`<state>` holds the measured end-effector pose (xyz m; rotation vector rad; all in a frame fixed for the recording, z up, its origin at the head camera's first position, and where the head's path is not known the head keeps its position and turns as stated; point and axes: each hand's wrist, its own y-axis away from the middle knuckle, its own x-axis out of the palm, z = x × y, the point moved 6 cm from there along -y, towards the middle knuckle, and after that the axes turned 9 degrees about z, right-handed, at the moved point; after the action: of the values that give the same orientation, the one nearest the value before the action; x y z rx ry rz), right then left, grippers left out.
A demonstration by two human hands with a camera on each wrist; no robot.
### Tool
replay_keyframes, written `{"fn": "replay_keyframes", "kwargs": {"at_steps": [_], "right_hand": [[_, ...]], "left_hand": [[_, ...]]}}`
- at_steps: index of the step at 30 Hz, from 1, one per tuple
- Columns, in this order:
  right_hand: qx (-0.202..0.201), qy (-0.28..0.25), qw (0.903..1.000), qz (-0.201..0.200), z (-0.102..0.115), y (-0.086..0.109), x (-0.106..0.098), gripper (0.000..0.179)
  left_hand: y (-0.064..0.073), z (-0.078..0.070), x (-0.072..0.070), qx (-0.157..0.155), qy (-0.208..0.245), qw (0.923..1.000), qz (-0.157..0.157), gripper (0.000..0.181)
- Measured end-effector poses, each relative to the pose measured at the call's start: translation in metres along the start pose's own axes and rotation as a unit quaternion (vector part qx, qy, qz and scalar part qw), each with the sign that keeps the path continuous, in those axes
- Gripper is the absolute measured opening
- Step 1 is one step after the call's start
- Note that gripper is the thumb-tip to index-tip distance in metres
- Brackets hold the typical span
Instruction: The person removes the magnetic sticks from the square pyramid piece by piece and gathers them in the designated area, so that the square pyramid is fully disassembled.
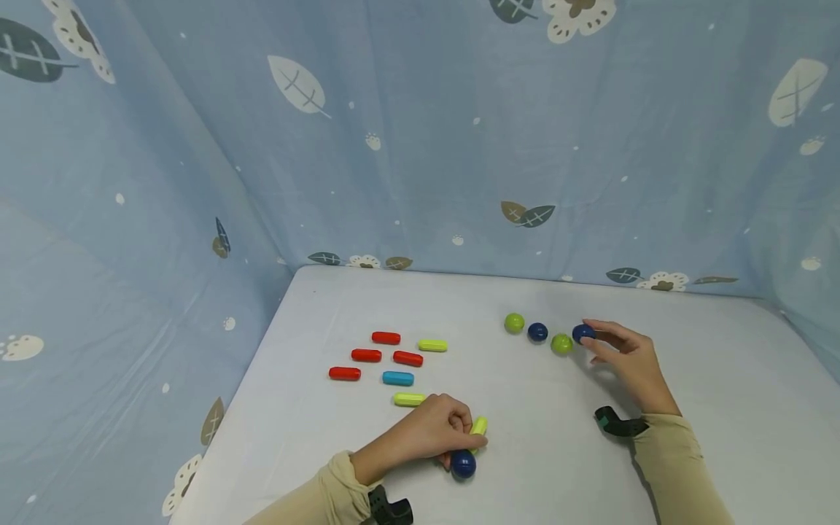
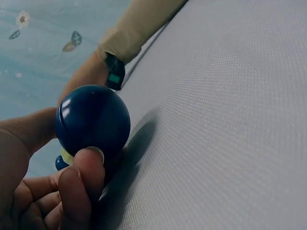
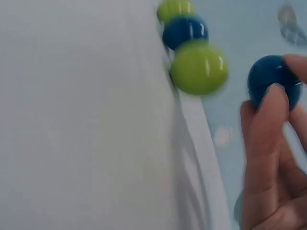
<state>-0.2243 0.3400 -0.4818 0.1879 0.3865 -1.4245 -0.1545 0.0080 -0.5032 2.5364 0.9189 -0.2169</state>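
In the head view my left hand (image 1: 429,429), low in the middle, pinches a glossy dark blue ball (image 1: 463,465) between thumb and fingers. A yellow-green stick (image 1: 480,426) slants up right behind that ball; whether they join is hidden by the thumb. The left wrist view shows the blue ball (image 2: 93,120) large, at the fingertips. On the right, my right hand (image 1: 626,364) pinches another blue ball (image 1: 583,333), which also shows in the right wrist view (image 3: 273,81). It is at the right end of a row: green ball (image 1: 515,323), blue ball (image 1: 537,332), green ball (image 1: 561,344).
Several red sticks (image 1: 366,355) lie left of centre on the white tabletop (image 1: 315,452). Among them are a blue stick (image 1: 397,378), a yellow-green stick (image 1: 432,345) and another (image 1: 409,399) beside my left hand. A blue patterned curtain (image 1: 420,146) hangs behind the table.
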Motion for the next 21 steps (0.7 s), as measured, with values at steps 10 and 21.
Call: {"fn": "replay_keyframes", "kwargs": {"at_steps": [10, 21], "right_hand": [[0.063, 0.059, 0.9962, -0.011, -0.025, 0.001, -0.012, 0.054], [0.055, 0.087, 0.9947, 0.003, -0.027, 0.001, -0.009, 0.054]], "left_hand": [[0.0, 0.0, -0.001, 0.002, -0.001, 1.0, 0.0, 0.029], [0.0, -0.001, 0.0, -0.003, 0.0, 1.0, 0.003, 0.029]]}}
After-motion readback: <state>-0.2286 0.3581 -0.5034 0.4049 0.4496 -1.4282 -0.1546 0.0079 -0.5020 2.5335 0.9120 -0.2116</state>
